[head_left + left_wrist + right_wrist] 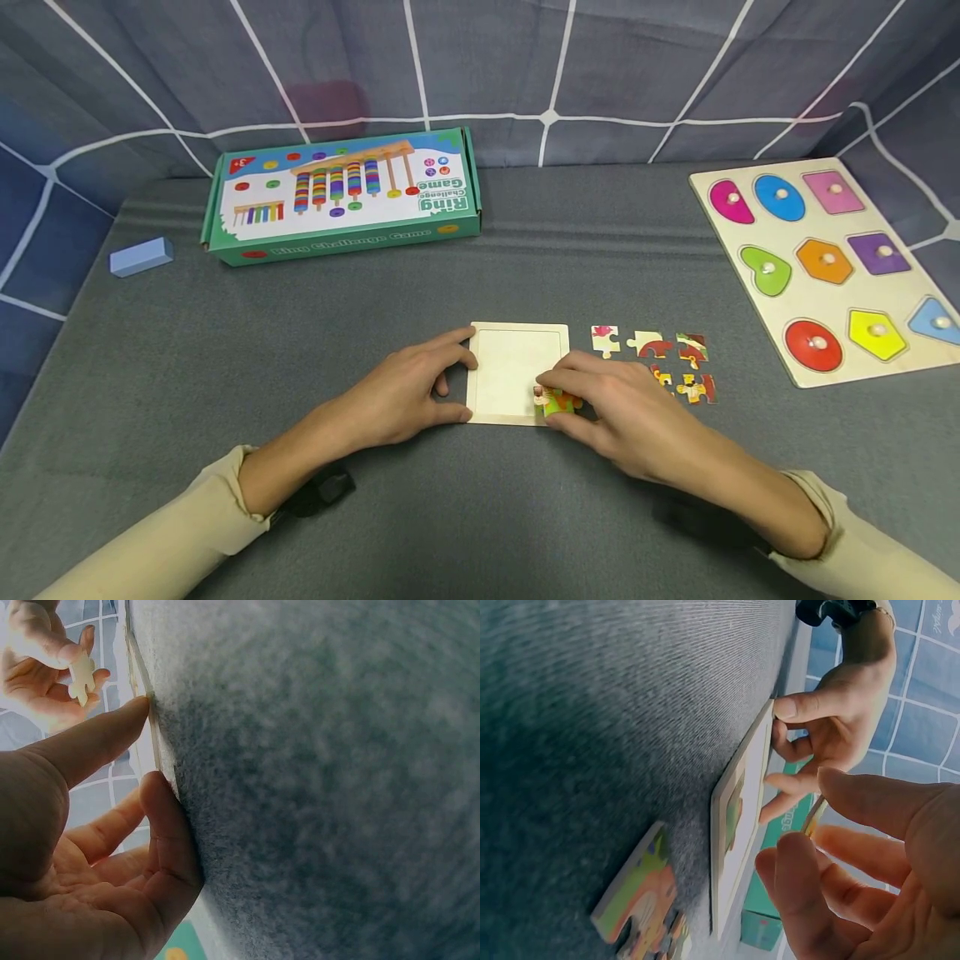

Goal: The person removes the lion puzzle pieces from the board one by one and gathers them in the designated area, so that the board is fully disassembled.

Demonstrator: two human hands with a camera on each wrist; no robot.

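Note:
A square pale wooden puzzle tray (517, 367) lies on the grey cloth. My left hand (405, 387) rests at its left side, thumb (112, 739) and fingers touching the edge without wrapping round it. Over the tray's lower right corner, my right hand (622, 412) pinches a colourful jigsaw piece (558, 402) between thumb and fingers. The held piece (814, 816) appears edge-on in the right wrist view. A coloured patch (735, 814) shows inside the tray there; whether it is a separate piece I cannot tell.
Several loose jigsaw pieces (648, 343) lie right of the tray, some partly hidden by my right hand. A knobbed shape board (825, 267) lies at far right. Toward the back left stand a green game box (341, 196) and a small blue block (141, 257).

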